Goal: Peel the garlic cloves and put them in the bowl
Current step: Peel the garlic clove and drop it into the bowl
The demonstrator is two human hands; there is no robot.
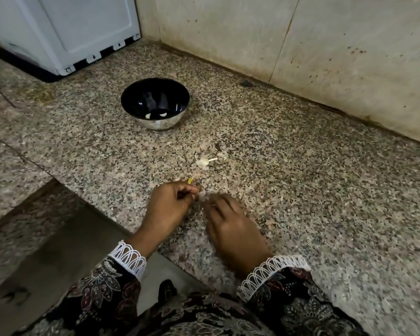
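Note:
A steel bowl (155, 104) with a dark inside stands on the granite counter, and two peeled garlic cloves (164, 114) lie at its bottom. Bits of garlic skin (203, 162) lie on the counter between the bowl and my hands. My left hand (169, 207) has its fingers curled, with thumb and fingertips pinching something small that I cannot make out. My right hand (230, 224) lies just to its right, blurred, fingers bent down toward the same spot on the counter. What sits between the fingertips is hidden.
A white appliance (66, 32) stands at the back left on a dark base. A stained tiled wall (325, 44) runs behind the granite counter (301, 190). The counter edge drops off at the lower left to a lower ledge (34, 238).

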